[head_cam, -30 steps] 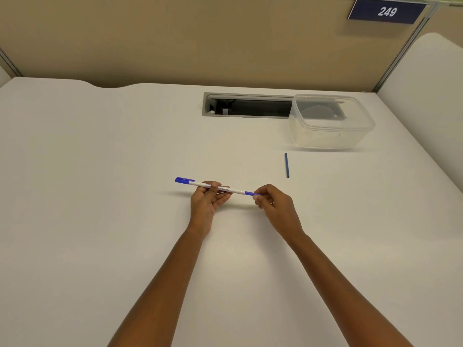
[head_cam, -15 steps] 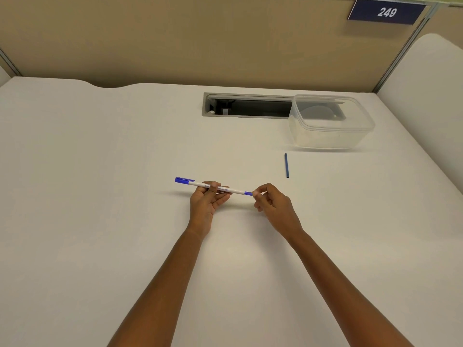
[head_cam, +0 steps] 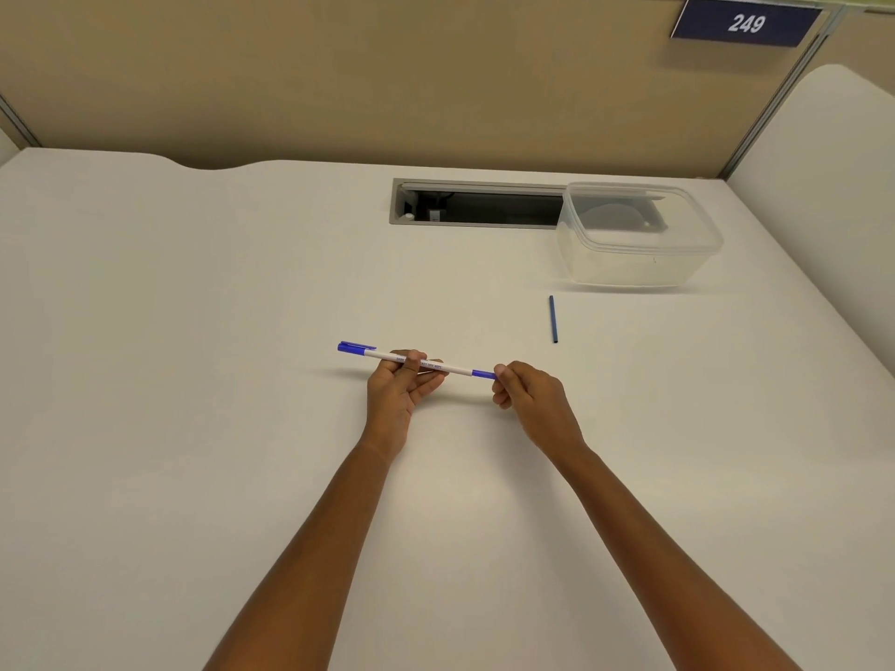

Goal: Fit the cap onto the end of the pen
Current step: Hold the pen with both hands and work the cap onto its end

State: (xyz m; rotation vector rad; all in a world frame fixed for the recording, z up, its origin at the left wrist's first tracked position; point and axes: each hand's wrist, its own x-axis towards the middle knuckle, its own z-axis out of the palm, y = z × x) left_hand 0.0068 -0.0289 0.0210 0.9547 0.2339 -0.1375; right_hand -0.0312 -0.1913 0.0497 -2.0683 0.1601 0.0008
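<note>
A white pen (head_cam: 455, 367) is held level just above the white table, running from far left to near right. A blue cap (head_cam: 356, 348) with a clip sits on the pen's left end. My left hand (head_cam: 399, 392) grips the barrel at its middle, thumb on top. The pen's right end is a short blue section (head_cam: 483, 374). My right hand (head_cam: 530, 404) pinches the tip of that blue section with its fingertips, so the very end is hidden.
A thin dark blue stick (head_cam: 552, 319) lies on the table beyond my right hand. A clear plastic tub (head_cam: 639, 263) stands at the back right, next to a cable slot (head_cam: 479, 205) in the table. A partition wall runs along the back.
My right fingertips shifted slightly along the pen's right blue end. The pen and my left hand have stayed in place.
</note>
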